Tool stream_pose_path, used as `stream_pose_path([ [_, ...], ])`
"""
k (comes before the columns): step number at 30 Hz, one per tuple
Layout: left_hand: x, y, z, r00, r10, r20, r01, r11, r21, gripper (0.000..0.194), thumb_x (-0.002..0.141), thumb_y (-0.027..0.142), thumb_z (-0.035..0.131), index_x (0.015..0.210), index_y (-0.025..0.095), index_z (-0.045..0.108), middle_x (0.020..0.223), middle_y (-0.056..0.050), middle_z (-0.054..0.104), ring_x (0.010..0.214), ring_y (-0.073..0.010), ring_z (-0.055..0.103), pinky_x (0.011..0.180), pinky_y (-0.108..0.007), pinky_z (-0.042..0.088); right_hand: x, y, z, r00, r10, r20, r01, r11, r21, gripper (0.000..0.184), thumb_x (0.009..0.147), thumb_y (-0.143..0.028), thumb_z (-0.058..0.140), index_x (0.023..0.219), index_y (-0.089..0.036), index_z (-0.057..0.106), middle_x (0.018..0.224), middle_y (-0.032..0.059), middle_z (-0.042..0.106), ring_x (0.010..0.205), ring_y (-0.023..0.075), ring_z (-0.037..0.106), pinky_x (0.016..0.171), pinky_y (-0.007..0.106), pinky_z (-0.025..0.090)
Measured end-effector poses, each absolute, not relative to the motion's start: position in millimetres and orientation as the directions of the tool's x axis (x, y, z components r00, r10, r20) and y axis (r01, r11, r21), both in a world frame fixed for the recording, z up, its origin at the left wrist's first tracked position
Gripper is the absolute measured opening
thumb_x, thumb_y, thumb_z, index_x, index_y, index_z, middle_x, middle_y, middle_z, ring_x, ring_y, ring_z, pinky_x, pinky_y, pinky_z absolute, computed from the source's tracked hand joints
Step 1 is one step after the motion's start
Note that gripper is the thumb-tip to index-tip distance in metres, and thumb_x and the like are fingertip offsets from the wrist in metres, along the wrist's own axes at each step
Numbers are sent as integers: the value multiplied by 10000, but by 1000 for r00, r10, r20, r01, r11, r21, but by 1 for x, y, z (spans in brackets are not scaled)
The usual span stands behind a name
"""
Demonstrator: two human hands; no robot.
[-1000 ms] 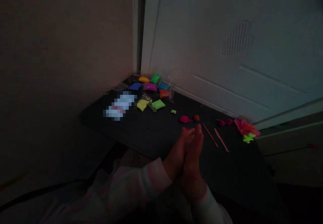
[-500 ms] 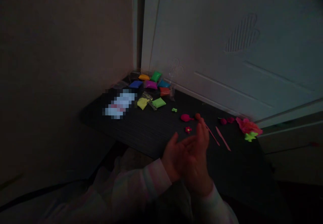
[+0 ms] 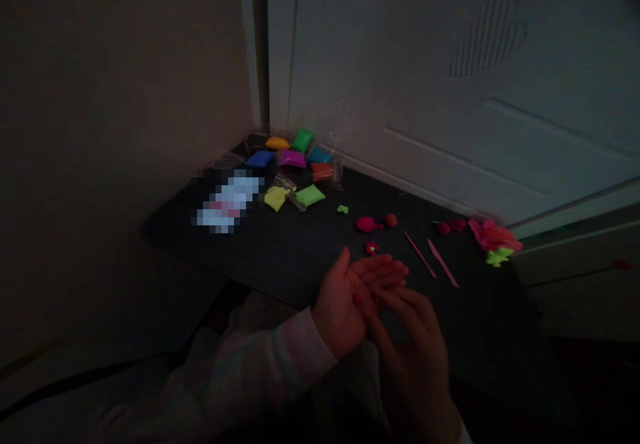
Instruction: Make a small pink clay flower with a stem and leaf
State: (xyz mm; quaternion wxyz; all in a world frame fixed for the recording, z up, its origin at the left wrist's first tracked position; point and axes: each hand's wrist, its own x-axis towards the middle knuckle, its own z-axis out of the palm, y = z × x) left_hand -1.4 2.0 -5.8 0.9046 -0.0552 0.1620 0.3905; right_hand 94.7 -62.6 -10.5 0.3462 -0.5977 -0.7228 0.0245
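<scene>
My left hand (image 3: 350, 297) lies palm up over the near edge of the dark table (image 3: 280, 257), fingers stretched out. A tiny pink clay bit (image 3: 356, 297) rests on its palm. My right hand (image 3: 415, 337) hovers just right of it, back up, with its fingers loosely bent and apart and the fingertips at the left palm beside the bit. A small pink clay flower (image 3: 371, 249) lies on the table just beyond my left fingers. Both sleeves are pale and striped.
Several coloured clay packets (image 3: 293, 159) sit in the far corner by the wall. A pink ball (image 3: 366, 224), an orange ball (image 3: 391, 220), two thin pink tools (image 3: 431, 264) and a pink-and-green clay figure (image 3: 495, 241) lie along the white door. The room is very dark.
My palms were pressed together upright; they have come apart. The left hand has turned palm up, showing the pink bit, and the right hand has dropped lower and nearer to me.
</scene>
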Motion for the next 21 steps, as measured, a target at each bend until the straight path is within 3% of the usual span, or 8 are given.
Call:
stream_pose_path([
  [6,1,3,-7,613,697,-372,-718,688,104,607,856,469,189,733,62,622,748,-107,645,773,-156,602,894,-293,351,93,-54,-13,-104,928,357,855,267,-445,170,747,-230,559,916,-247,575,850,27,530,786,150,513,657,313,469],
  [10,5,8,-15,591,707,-388,-706,686,175,600,844,498,194,826,68,612,831,-110,641,826,-159,588,913,-301,341,101,-48,-13,-96,957,274,769,246,-590,124,758,-229,548,871,-256,592,854,17,548,791,135,540,673,280,477],
  [12,2,15,-18,546,738,-397,-694,663,280,568,840,501,206,891,87,591,902,-109,630,877,-170,574,902,-319,355,113,-40,-12,-48,973,227,720,191,-667,98,758,-241,549,845,-253,593,845,7,564,777,121,558,660,247,480],
  [14,-5,29,-17,469,801,-372,-620,599,507,478,833,478,271,915,117,573,956,-96,615,919,-177,557,872,-330,383,129,-29,-10,16,979,205,701,135,-701,88,755,-259,554,834,-252,593,837,-1,581,771,115,569,652,231,480],
  [15,-10,38,-16,415,845,-337,-522,524,673,406,821,456,338,907,134,570,959,-82,614,928,-176,553,851,-323,397,139,-22,-10,39,980,196,702,113,-703,92,751,-270,558,833,-251,595,834,-2,587,774,116,572,656,231,480],
  [17,-18,59,-13,402,894,-200,-142,277,950,302,769,403,480,927,161,569,971,-50,607,929,-167,544,840,-307,402,159,-8,-13,52,982,181,712,90,-697,96,750,-281,559,827,-243,601,834,-1,597,778,117,572,670,236,478],
  [19,-21,79,-11,505,861,-69,245,-67,967,329,730,375,544,991,177,559,1015,-45,589,931,-173,535,838,-325,403,175,6,-19,44,989,143,714,69,-696,106,749,-278,560,833,-229,601,822,3,605,762,117,571,666,240,478],
  [21,-18,96,-12,658,753,6,406,-361,839,394,720,340,563,1073,171,522,1099,-63,553,998,-189,504,872,-346,389,184,18,-27,19,994,105,709,61,-703,115,751,-267,557,845,-214,597,818,9,608,752,116,571,654,238,479],
])
